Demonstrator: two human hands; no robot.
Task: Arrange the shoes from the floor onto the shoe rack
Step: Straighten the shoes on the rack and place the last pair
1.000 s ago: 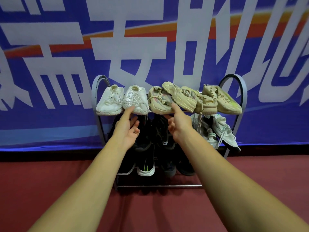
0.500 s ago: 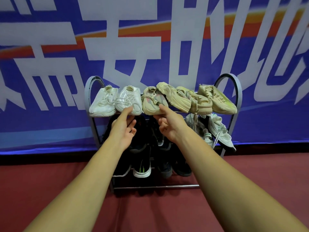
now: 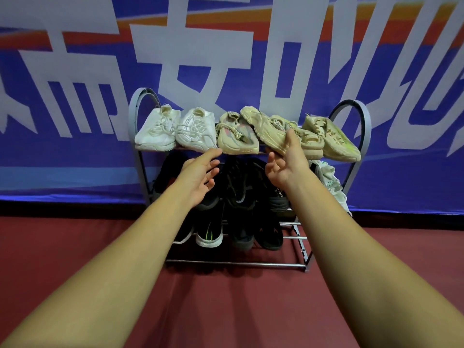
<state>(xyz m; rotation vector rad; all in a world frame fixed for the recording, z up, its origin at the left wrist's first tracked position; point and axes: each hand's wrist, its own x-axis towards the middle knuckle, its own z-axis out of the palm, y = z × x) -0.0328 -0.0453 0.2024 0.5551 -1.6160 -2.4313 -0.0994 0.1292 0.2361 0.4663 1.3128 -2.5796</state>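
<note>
Though spread, the left hand [image 3: 200,175] holds nothing at the shoe rack [image 3: 362,119] edge. Right hand [image 3: 286,167], loose-fingered, seemingly touches a beige shoe [image 3: 263,129].

One camera only, worn on the person's head, facing forward and slightly down, near the shoe rack [image 3: 362,126] that stands against the banner [image 3: 75,71]. The wide lens bows the edges; the left forearm [image 3: 113,272] and right forearm [image 3: 364,259] enter from the bottom corners over the red floor [image 3: 238,310]
</note>
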